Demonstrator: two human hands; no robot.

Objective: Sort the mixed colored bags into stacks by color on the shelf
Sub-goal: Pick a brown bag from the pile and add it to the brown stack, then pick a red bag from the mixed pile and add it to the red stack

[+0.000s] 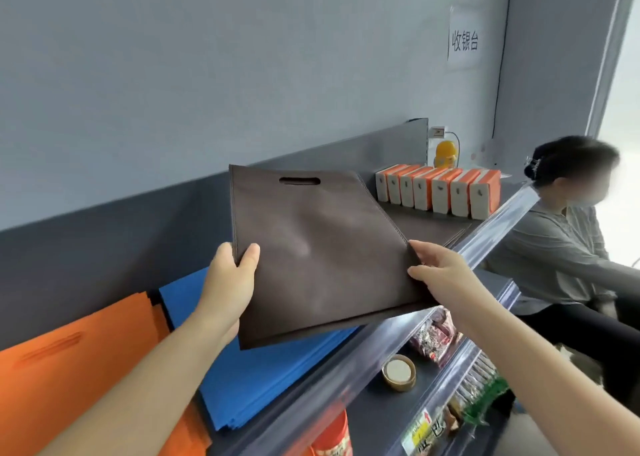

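Observation:
I hold a flat brown bag (pixel 322 244) with a cut-out handle above the top shelf (pixel 491 234). My left hand (pixel 230 282) grips its left edge, thumb on top. My right hand (pixel 443 275) pinches its right edge. Under the bag lies a stack of blue bags (pixel 263 376). An orange stack (pixel 69 369) lies further left. More brown bags (pixel 433 227) lie flat on the shelf to the right, partly hidden by the held bag.
A row of orange-and-beige boxes (pixel 440 191) stands at the back right of the shelf, with a yellow figure (pixel 446 154) behind it. Lower shelves hold snack packets (pixel 436 338) and a round lid (pixel 398 372). A person (pixel 568 234) sits to the right.

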